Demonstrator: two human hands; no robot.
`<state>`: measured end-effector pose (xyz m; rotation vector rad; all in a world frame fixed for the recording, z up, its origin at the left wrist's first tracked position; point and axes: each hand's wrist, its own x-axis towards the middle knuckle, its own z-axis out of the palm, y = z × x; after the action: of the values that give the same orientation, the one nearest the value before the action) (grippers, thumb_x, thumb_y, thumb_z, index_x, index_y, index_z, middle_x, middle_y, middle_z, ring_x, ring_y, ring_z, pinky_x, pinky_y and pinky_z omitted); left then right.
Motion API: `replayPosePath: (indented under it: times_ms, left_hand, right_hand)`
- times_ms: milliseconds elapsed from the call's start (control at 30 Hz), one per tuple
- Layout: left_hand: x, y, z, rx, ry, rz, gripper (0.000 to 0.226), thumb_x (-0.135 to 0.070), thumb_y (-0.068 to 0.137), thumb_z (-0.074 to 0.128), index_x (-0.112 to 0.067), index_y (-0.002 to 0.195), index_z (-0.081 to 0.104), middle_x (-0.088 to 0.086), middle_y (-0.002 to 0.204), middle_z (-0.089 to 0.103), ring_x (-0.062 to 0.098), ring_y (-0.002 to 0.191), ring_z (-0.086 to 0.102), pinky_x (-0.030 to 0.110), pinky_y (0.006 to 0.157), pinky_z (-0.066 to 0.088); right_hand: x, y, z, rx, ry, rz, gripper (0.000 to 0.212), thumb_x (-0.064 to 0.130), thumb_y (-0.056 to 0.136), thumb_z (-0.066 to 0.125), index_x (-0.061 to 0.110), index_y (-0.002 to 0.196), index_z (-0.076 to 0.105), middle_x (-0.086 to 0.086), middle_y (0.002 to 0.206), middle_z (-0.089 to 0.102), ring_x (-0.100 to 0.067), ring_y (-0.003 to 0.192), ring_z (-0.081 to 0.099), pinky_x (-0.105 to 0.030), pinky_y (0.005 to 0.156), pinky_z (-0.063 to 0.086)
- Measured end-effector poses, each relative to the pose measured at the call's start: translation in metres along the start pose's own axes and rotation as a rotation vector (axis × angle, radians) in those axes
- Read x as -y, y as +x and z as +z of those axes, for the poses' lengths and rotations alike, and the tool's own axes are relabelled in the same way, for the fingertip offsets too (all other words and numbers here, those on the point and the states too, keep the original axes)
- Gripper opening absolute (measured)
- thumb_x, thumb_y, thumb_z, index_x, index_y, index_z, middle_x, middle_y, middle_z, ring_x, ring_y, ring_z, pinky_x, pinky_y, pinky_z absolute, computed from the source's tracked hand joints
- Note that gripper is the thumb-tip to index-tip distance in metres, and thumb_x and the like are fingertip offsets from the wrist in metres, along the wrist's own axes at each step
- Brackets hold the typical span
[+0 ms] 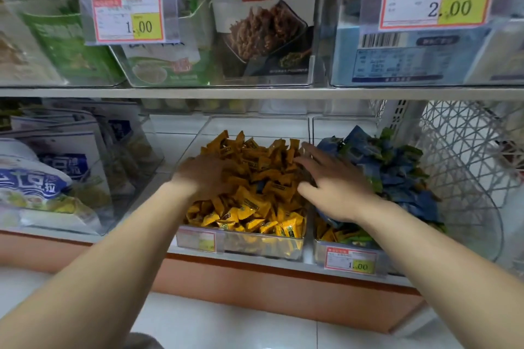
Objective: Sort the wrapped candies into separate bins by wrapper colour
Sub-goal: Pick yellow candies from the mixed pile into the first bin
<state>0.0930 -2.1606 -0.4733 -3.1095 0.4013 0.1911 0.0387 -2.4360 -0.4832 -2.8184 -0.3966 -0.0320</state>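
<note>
A clear bin point(241, 248) on the lower shelf is heaped with yellow-wrapped candies point(255, 167). To its right a second clear bin point(320, 249) holds blue and green wrapped candies point(391, 167), with some yellow ones point(334, 234) at its front. My left hand point(204, 176), blurred, lies on the left side of the yellow heap. My right hand point(334, 187) reaches over the divide between the two bins, fingers spread and touching the yellow candies. I cannot see a candy held in either hand.
Price tags point(350, 261) hang on the bin fronts. Snack bags point(42, 176) fill a bin at the left. A white lattice basket point(465, 147) stands at the right. The upper shelf point(255, 92) carries bins of packaged snacks close above.
</note>
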Motion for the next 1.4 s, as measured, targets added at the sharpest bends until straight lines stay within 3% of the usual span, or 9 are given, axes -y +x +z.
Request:
replayPosePath:
  times_ms: [167,267,333,700,833,967,1133,1300,1400]
  left_hand:
    - [-0.014,0.006,-0.007,0.022,-0.227,0.062,0.035,-0.043,0.082,0.072,-0.041,0.116,0.067,-0.004,0.140,0.054,0.023,0.131,0.047,0.042,0.098,0.048]
    - [-0.038,0.013,-0.002,-0.116,-0.381,0.118,0.014,-0.030,0.090,0.067,-0.030,0.104,0.071,-0.012,0.104,0.063,0.009,0.098,0.058,0.017,0.072,0.044]
    - [-0.049,0.020,0.007,-0.067,-0.351,0.118,0.013,-0.028,0.095,0.060,-0.022,0.097,0.072,-0.010,0.092,0.066,0.009,0.085,0.060,0.020,0.066,0.047]
    - [-0.044,0.027,0.035,0.029,-0.164,0.078,0.059,-0.047,0.091,0.059,-0.051,0.145,0.035,-0.007,0.137,0.059,0.019,0.110,0.062,0.029,0.080,0.053]
    - [-0.050,0.030,0.028,0.029,-0.149,0.078,0.043,-0.047,0.089,0.066,-0.042,0.130,0.058,-0.009,0.131,0.062,0.020,0.120,0.057,0.031,0.090,0.049]
    - [-0.044,0.008,0.014,-0.159,-0.377,0.041,0.030,-0.038,0.078,0.078,-0.042,0.104,0.063,-0.018,0.108,0.062,0.014,0.109,0.058,0.041,0.099,0.045]
    - [-0.053,-0.034,-0.018,-0.389,-0.967,0.108,0.045,-0.009,0.076,0.082,-0.026,0.113,0.063,-0.012,0.103,0.068,-0.003,0.091,0.065,0.009,0.072,0.049]
    - [-0.075,-0.057,-0.024,-0.330,-1.459,0.090,0.040,0.000,0.084,0.074,-0.015,0.120,0.063,0.005,0.117,0.067,0.019,0.105,0.070,0.034,0.082,0.059]
    - [-0.075,-0.063,-0.024,-0.279,-1.719,0.075,0.039,0.017,0.085,0.060,-0.008,0.116,0.062,0.014,0.115,0.066,0.026,0.101,0.071,0.031,0.080,0.058]
  right_hand:
    - [0.002,-0.002,-0.002,0.003,0.002,-0.004,0.071,0.065,0.080,0.022,0.041,0.146,0.034,0.017,0.164,0.003,-0.020,0.149,0.018,-0.044,0.118,0.016]
    - [0.002,-0.002,-0.003,0.007,0.000,-0.005,0.070,0.065,0.081,0.023,0.040,0.145,0.036,0.015,0.165,0.005,-0.020,0.149,0.018,-0.044,0.119,0.017]
    - [0.002,-0.002,-0.003,0.013,0.002,-0.011,0.067,0.064,0.084,0.025,0.039,0.145,0.036,0.014,0.165,0.005,-0.020,0.149,0.019,-0.045,0.120,0.017]
    - [0.004,-0.003,-0.004,0.018,0.002,-0.017,0.062,0.061,0.086,0.026,0.039,0.143,0.039,0.011,0.165,0.007,-0.024,0.148,0.021,-0.048,0.121,0.016]
    - [0.004,-0.002,-0.005,0.027,0.009,-0.016,0.063,0.060,0.086,0.026,0.038,0.143,0.040,0.011,0.165,0.007,-0.025,0.148,0.020,-0.048,0.121,0.014]
    - [0.005,-0.002,-0.009,0.029,-0.004,-0.020,0.059,0.058,0.090,0.035,0.036,0.145,0.039,0.010,0.165,0.010,-0.025,0.148,0.020,-0.045,0.120,0.016]
    - [0.022,-0.006,-0.019,-0.216,-0.049,-0.147,0.054,0.044,0.089,0.051,0.028,0.140,0.048,0.002,0.142,0.052,-0.022,0.131,0.044,-0.041,0.110,0.036]
    - [0.047,-0.018,-0.021,-0.226,0.517,-0.143,0.048,0.034,0.090,0.052,0.032,0.138,0.053,0.012,0.127,0.063,-0.007,0.115,0.057,-0.023,0.094,0.046]
    - [0.049,-0.021,-0.022,-0.269,0.702,-0.101,0.031,0.033,0.095,0.055,0.033,0.127,0.056,0.023,0.114,0.060,0.002,0.110,0.056,-0.010,0.085,0.043]
